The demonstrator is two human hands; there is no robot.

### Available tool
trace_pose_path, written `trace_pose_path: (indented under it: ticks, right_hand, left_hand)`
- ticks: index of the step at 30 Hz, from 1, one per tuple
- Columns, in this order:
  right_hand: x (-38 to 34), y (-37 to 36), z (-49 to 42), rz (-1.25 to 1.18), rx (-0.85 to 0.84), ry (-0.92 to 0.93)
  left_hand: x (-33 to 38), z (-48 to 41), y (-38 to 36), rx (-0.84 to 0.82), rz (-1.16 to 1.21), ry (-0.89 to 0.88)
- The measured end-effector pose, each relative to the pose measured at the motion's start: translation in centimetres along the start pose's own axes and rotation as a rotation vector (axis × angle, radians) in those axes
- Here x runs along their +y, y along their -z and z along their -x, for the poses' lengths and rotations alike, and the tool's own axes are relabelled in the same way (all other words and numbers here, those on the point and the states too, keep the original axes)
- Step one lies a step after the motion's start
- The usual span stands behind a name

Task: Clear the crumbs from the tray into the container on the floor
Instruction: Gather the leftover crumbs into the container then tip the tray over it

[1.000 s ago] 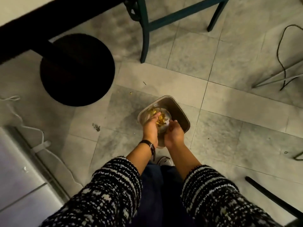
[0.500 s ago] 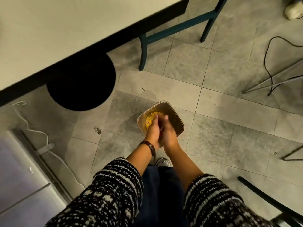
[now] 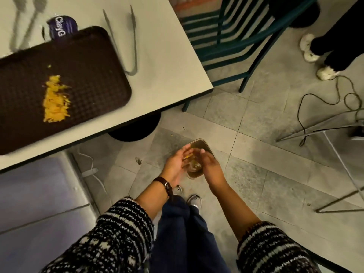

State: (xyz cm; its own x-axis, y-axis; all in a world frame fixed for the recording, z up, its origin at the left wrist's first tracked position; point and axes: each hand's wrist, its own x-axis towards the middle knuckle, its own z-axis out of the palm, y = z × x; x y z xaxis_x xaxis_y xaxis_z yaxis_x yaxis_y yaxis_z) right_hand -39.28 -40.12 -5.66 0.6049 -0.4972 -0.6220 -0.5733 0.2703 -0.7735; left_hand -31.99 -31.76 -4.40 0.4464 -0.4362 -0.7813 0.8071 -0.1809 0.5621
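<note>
A dark brown tray (image 3: 88, 62) lies on the white table (image 3: 167, 62) at the upper left, with a heap of yellow crumbs (image 3: 55, 99) on it. On the tiled floor below stands a clear square container (image 3: 202, 144) with yellow crumbs inside. My left hand (image 3: 175, 164) and my right hand (image 3: 211, 166) hover just over the container, palms facing each other, fingers spread. A few yellow bits show between the fingertips. Neither hand grips anything.
Metal tongs (image 3: 126, 40) and a purple lid (image 3: 63, 26) lie on the table beside the tray. A teal chair (image 3: 232, 42) stands behind the table. Another person's feet (image 3: 315, 54), cables (image 3: 323, 95) and metal stand legs (image 3: 315, 127) are at the right. A grey cabinet (image 3: 39, 194) is at the left.
The view has lifted, bringing the table and tray into sight. My hands were pressed together over the container and have parted, with fingers spread.
</note>
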Motion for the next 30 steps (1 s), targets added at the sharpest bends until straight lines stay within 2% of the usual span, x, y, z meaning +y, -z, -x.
trace_pose_path:
  ticks: [6, 13, 20, 23, 30]
  right_hand:
    - [-5.6, -2.3, 6.7, -0.023, -0.114, 0.133]
    - [-8.8, -10.1, 8.5, 0.050, -0.349, 0.161]
    - [-13.0, -20.6, 5.8, 0.176, -0.437, 0.217]
    - [-14.2, -24.4, 3.9, 0.184, -0.421, 0.222]
    - [-18.4, -32.3, -0.6, 0.231, -0.382, 0.237]
  left_hand:
    - [3.9, 9.3, 4.3, -0.002, -0.054, -0.183]
    - [6.4, 14.8, 12.9, 0.195, 0.091, -0.310]
    - [11.1, 15.1, 21.7, 0.263, 0.243, -0.366]
    - [13.8, 14.0, 24.8, 0.277, 0.267, -0.356]
    - [21.1, 9.7, 31.6, 0.259, 0.174, -0.317]
